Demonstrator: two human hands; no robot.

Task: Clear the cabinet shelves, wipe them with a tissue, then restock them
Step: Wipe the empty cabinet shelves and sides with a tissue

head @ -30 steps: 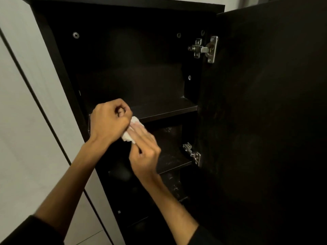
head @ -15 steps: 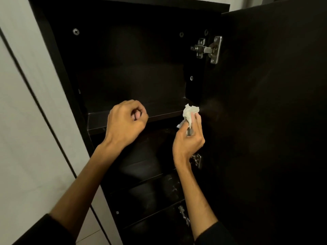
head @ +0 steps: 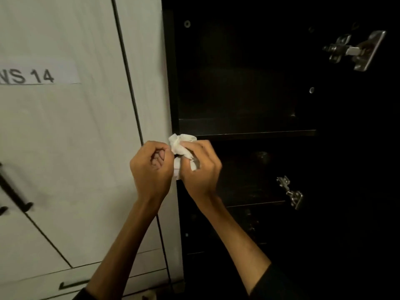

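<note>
Tissue point(head: 183, 148): crumpled, pinched in right hand point(head: 200, 167) just below upper shelf point(head: 249, 133) front edge, near left end; left hand point(head: 151, 167) curled beside, touching. Probably light, soft, tearable; best gripped bunched, wiped gently.

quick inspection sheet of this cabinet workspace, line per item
surface: dark cabinet shelf, bare where visible; lower shelves too dark to judge
job's things: crumpled white tissue, in front of the shelf's left end
clutter: nothing seen
grips: right hand holds the tissue; left hand curled beside it, touching it, grip on it unclear
cables: nothing seen
surroundings: pale door with label "S 14"; metal hinges
</note>
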